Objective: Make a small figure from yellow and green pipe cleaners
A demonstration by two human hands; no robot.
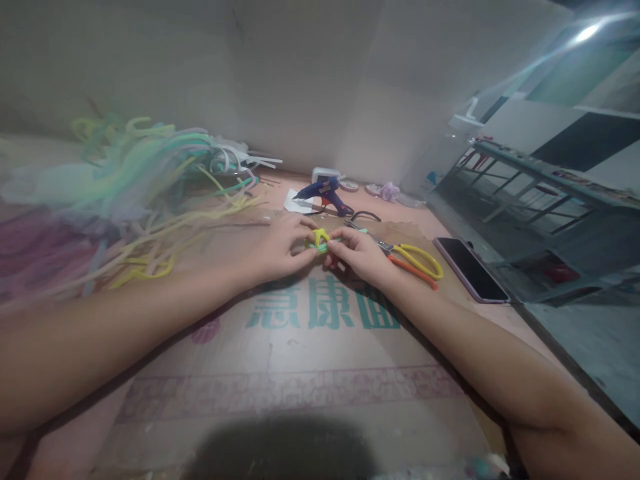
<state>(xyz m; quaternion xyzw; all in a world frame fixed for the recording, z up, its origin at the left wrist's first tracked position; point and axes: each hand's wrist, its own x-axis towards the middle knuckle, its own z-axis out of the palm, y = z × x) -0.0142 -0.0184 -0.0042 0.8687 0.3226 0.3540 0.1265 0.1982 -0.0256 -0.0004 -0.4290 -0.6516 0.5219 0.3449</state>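
Note:
Between my two hands is a small piece of bent yellow and green pipe cleaner [321,238], held just above the cardboard. My left hand [285,247] pinches its left side with thumb and fingers. From the right, my right hand [357,252] pinches the green part between thumb and forefinger; its other fingers curl underneath. Close behind my right hand lie pliers [417,261] with one yellow and one orange handle. Their jaws are partly covered by that hand. A blue glue gun [325,193] lies beyond the hands.
Loose pipe cleaners [150,160] in many colours are heaped at the left, blurred. A phone [471,269] lies near the table's right edge. Printed cardboard [300,360] covers the pink table. A purple flower-like piece [389,191] is at the back, by the wall.

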